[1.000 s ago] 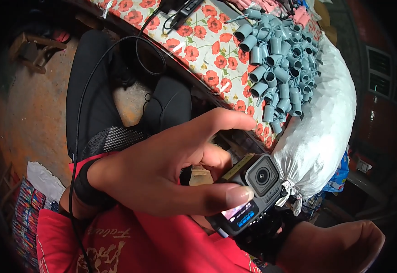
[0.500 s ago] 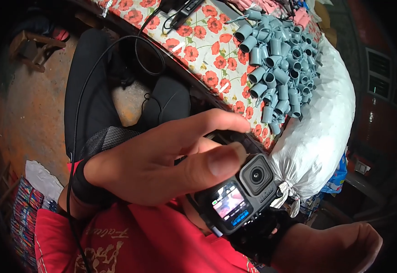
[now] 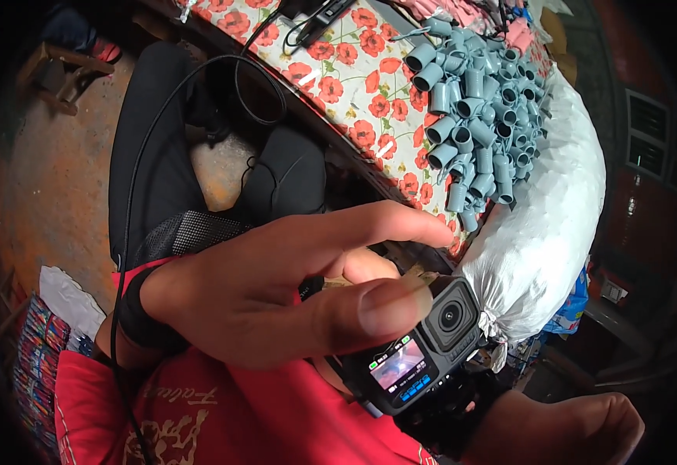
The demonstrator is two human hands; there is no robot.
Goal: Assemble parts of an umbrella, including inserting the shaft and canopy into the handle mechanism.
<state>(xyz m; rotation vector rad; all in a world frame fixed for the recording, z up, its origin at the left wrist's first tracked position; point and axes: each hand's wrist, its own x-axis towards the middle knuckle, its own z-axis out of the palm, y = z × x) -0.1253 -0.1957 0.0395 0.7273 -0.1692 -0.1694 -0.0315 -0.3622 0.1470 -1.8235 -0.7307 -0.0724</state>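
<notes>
My left hand (image 3: 300,287), with a black band at its wrist, reaches across my front to a small black action camera (image 3: 400,364). Its thumb lies over the camera's top edge, while the index finger stretches past with a gap between them; the other fingers are partly hidden. A small yellowish bit shows at the thumb tip, too small to name. The camera, its little screen lit, sits on a black strap at my right wrist. My right hand (image 3: 567,426) is at the lower right in shade, its fingers mostly out of sight.
Grey plastic pipe fittings (image 3: 482,116) lie heaped on a table with a poppy-patterned cover (image 3: 362,85). A stuffed white sack (image 3: 556,209), tied at its neck, rests beside them. A black cable (image 3: 133,201) loops from the table past my left arm. A wooden stool (image 3: 63,77) stands far left.
My left hand has shifted slightly to the right, and its thumb lies further along the camera. The camera has moved a little right and down. The fittings and sack stay in place.
</notes>
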